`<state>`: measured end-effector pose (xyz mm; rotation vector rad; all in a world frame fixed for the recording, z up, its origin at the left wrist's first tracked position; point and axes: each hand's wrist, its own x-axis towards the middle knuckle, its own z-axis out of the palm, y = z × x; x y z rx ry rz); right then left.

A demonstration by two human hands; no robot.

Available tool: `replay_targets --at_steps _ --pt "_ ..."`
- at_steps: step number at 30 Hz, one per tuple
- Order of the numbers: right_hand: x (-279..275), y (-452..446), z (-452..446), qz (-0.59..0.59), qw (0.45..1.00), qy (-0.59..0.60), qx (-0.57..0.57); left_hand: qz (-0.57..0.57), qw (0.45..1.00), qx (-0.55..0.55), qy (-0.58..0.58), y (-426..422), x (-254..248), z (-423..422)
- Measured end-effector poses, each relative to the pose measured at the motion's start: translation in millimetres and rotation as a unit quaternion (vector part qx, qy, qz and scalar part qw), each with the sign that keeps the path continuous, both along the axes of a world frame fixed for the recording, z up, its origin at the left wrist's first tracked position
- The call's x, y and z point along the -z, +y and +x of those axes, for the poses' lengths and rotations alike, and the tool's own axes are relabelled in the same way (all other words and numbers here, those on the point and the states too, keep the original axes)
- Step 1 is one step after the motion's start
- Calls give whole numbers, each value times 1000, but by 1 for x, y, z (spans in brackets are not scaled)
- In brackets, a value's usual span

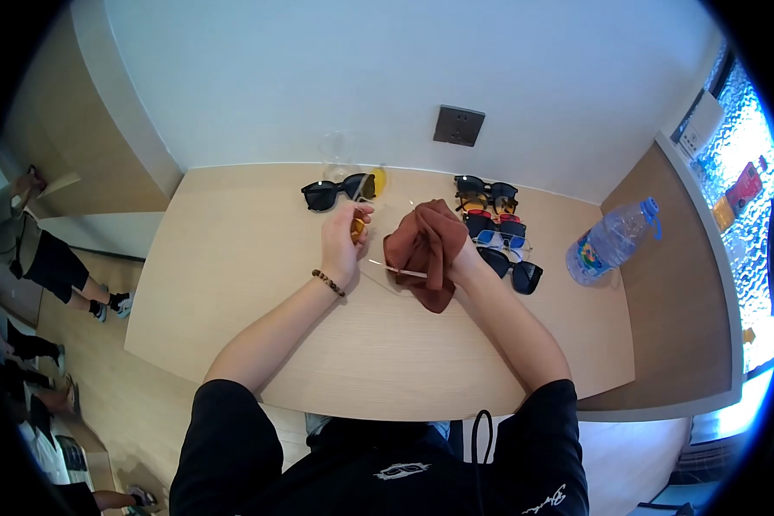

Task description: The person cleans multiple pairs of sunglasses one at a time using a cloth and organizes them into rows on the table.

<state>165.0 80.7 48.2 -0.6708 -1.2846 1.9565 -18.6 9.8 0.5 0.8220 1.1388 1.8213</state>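
My left hand (344,239) is closed on a pair of glasses, and an amber lens (358,226) shows between its fingers. A reddish-brown cloth (426,249) is bunched in my right hand (464,261), whose fingers are mostly hidden under it. A thin pale temple arm (406,271) crosses the front of the cloth; the rest of that frame is covered. Just beyond my left hand lie black sunglasses (322,195) with a yellow lens (379,179) beside them. Right of the cloth, several pairs of glasses stand in a column, the nearest being dark sunglasses (525,276).
A large clear water bottle (595,254) with a blue cap stands on the wooden desk (387,361) at the right, by a side panel (675,284). A dark wall socket (459,125) sits above the desk. Other people (56,262) are on the left.
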Motion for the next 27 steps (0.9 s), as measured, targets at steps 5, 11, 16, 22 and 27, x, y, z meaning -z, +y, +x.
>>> replay_targets --at_steps 5,11,16,22,27 --pt "13 10 7 292 955 -41 -17 7 994 -40 -100 10 12 -27" --pt "22 -4 -12 392 887 -179 -168 5 991 -54 -123 8 6 -17" --pt "12 -12 -14 532 807 -237 -97 -25 997 -15 -72 2 -3 -3" --pt "1 -23 -14 564 773 -269 -112 27 999 28 -27 5 5 9" --pt "8 -31 -18 760 590 -253 -102 -36 995 4 -94 9 10 -2"
